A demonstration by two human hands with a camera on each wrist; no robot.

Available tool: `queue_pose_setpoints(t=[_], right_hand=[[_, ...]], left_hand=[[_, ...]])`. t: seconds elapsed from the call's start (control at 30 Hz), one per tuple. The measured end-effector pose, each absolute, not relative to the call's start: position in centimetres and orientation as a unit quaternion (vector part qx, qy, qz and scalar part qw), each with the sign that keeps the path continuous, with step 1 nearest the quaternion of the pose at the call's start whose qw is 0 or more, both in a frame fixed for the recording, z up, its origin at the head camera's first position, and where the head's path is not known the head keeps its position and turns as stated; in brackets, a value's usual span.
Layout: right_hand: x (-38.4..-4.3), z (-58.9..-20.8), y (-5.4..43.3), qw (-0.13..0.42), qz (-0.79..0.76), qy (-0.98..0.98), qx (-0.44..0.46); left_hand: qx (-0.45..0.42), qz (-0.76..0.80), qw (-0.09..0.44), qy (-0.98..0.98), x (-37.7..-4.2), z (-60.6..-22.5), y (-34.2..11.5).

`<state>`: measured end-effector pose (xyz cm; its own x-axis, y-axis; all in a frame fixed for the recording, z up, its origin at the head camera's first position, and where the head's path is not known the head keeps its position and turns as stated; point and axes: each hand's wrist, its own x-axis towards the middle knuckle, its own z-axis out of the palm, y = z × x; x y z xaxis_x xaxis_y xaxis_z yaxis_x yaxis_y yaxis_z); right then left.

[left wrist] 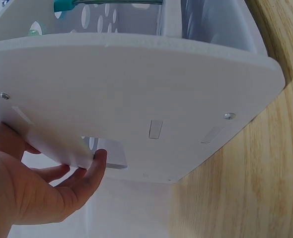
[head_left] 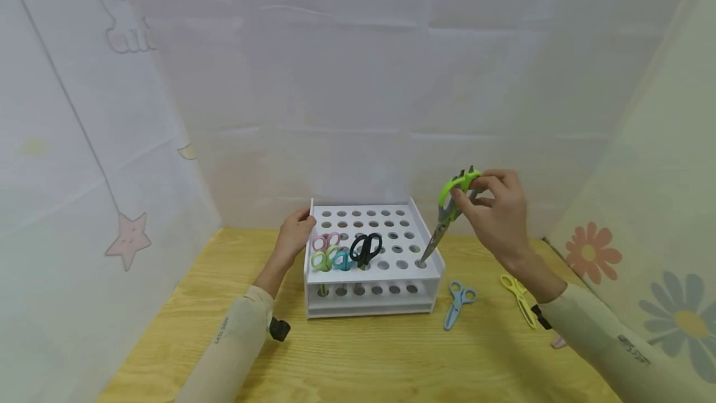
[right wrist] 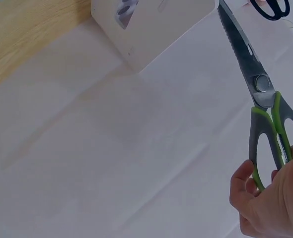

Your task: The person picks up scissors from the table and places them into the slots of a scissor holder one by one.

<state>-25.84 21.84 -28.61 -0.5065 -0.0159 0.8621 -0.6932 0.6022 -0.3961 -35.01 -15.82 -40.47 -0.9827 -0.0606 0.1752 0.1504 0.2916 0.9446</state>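
Observation:
My right hand [head_left: 500, 216] pinches the handles of large green-and-grey kitchen scissors [head_left: 445, 219]. The blades slant down and left, their tip at a hole in the front right corner of a white holed rack [head_left: 373, 271]. At the rack's left side, my left hand [head_left: 294, 235] grips the side panel, fingertips by its cut-out in the left wrist view. In the rack's front left holes stand black scissors [head_left: 366, 249], teal scissors [head_left: 342, 260], light green scissors [head_left: 322, 259] and pink scissors [head_left: 321, 242], handles up.
Light blue scissors [head_left: 457, 303] lie on the wooden table [head_left: 358, 359], just right of the rack. Further right are yellow scissors [head_left: 520, 300] and a pink piece [head_left: 559, 342], partly hidden by the right sleeve. Pale printed sheets [head_left: 335, 92] stand around the table's back and sides.

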Motion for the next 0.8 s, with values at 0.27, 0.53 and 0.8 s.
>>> queue_pose_setpoints(t=[0.27, 0.53, 0.8], right_hand=[[-26.6, -29.7, 20.4, 0.449, 0.329, -0.782, 0.280], [-27.1, -31.9, 19.9, 0.435, 0.306, -0.797, 0.287], [-27.1, -33.1, 19.4, 0.426, 0.303, -0.809, 0.269]], left_hand=[[-0.033, -0.593, 0.098, -0.799, -34.9, -40.4, -15.7], [-0.034, -0.593, 0.104, -0.798, -35.0, -40.7, -15.4], [-0.034, -0.591, 0.105, -0.799, -34.8, -40.4, -15.1]])
